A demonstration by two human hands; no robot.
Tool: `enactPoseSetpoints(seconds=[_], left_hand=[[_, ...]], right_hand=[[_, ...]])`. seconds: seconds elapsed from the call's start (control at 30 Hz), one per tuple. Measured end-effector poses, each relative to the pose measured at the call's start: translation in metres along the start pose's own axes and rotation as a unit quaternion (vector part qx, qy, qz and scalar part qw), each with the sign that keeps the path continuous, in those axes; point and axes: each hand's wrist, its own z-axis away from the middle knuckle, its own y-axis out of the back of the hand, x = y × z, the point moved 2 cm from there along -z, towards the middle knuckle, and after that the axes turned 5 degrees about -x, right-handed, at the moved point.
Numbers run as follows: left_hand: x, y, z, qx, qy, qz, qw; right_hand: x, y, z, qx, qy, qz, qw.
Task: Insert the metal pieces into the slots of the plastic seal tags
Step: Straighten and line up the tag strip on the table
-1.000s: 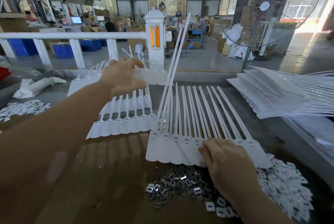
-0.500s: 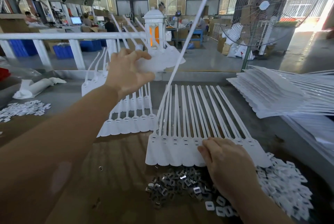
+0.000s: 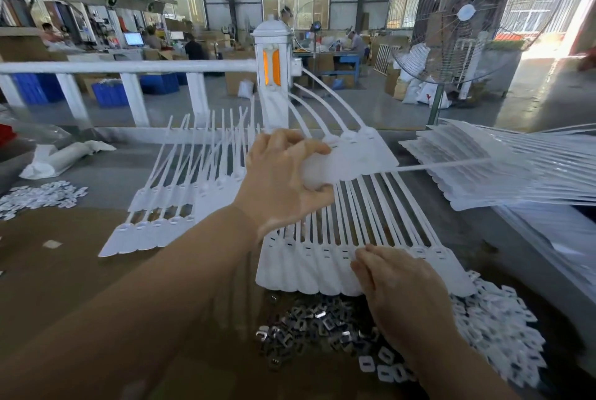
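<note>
While a heap of metal pieces (image 3: 319, 332) lies nearest on the brown surface (image 3: 96, 286), with loose white plastic caps (image 3: 496, 328) spilled to its right, the right hand (image 3: 403, 296) rests just beyond it on the flat heads of a row of seal tags (image 3: 309, 267). Its fingers are bent down onto the tag heads, pressing them to the surface; whether they pinch a metal piece there cannot be told. That row's straps fan away from the person. Farther out, the left hand (image 3: 283, 180) is raised above those straps, its grip closed round a held strip of tags (image 3: 354, 157), thumb over the top and fingers curled under the joined heads, the straps arching up and away toward a white post (image 3: 274, 77). One loose strap juts right toward a stack of tag strips (image 3: 483, 170). Half a second ago this left hand was higher and more to the left, with the strip in front of the post; it has now come down and rightward, and the strip has swung round. The right hand has stayed in place. To the left lie two more rows of tags (image 3: 161, 219), and beyond them a white railing (image 3: 129, 67) and a standing fan (image 3: 464, 12).
</note>
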Motion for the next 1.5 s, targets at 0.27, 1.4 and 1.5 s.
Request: enactPoseSetpoints(seconds=[0.27, 1.4, 1.5], left_hand=[[0.003, 0.051, -0.020, 0.093, -0.007, 0.011, 0.996], [0.022, 0.031, -0.020, -0.045, -0.059, -0.019, 0.997], [0.026, -0.004, -0.003, -0.144, -0.055, 0.038, 0.987]], right_hand=[[0.000, -0.001, 0.000, 0.009, 0.002, 0.009, 1.000], [0.001, 0.001, -0.003, -0.088, -0.003, -0.040, 0.995], [0.004, 0.014, -0.001, 0.058, 0.033, -0.080, 0.995]])
